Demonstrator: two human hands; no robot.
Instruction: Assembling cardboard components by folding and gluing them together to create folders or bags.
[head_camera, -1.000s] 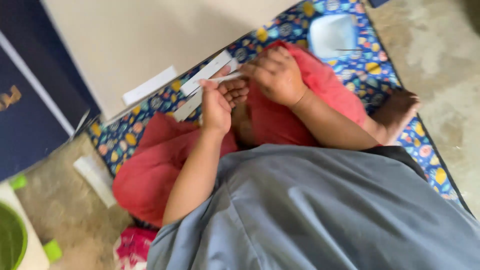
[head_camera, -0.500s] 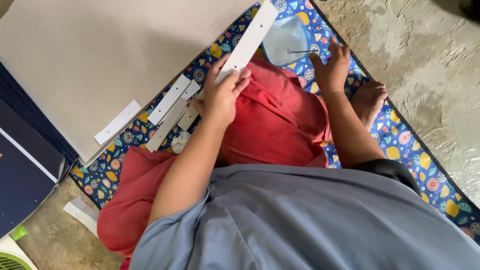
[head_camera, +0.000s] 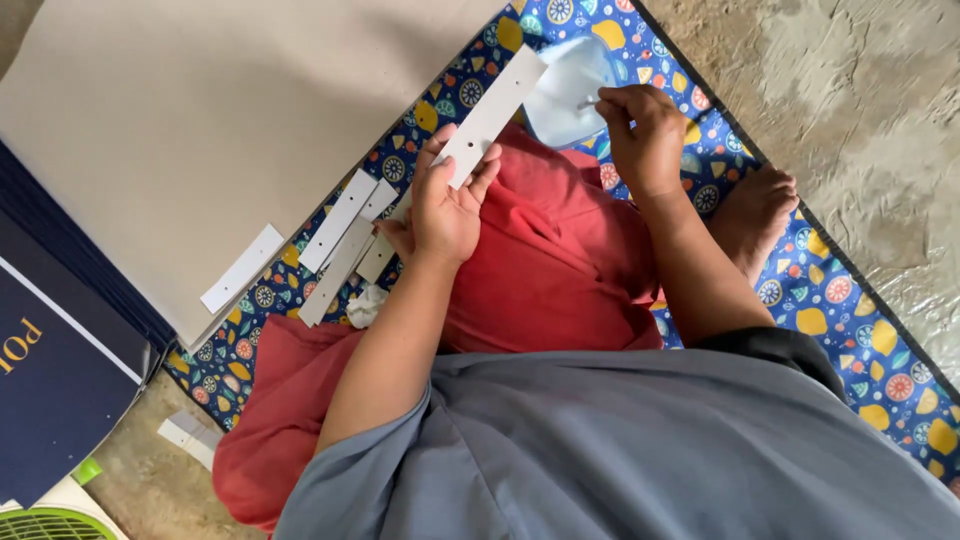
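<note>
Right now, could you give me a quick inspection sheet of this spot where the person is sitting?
Surface: patterned blue mat on a rough concrete floor.
Job's things: white card strip with small holes; pale blue container.
Clutter: loose white strips on the mat; large beige board; dark blue boards.
Hands: left hand holds the card strip; right hand holds a thin stick at the container.
Cables: nothing seen.
Surroundings: green fan grille at the lower left corner; bare foot.

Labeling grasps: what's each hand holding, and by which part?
Left hand holds a white cardboard strip by its lower end. Right hand pinches a thin stick over the pale blue container; which part cannot be told.
</note>
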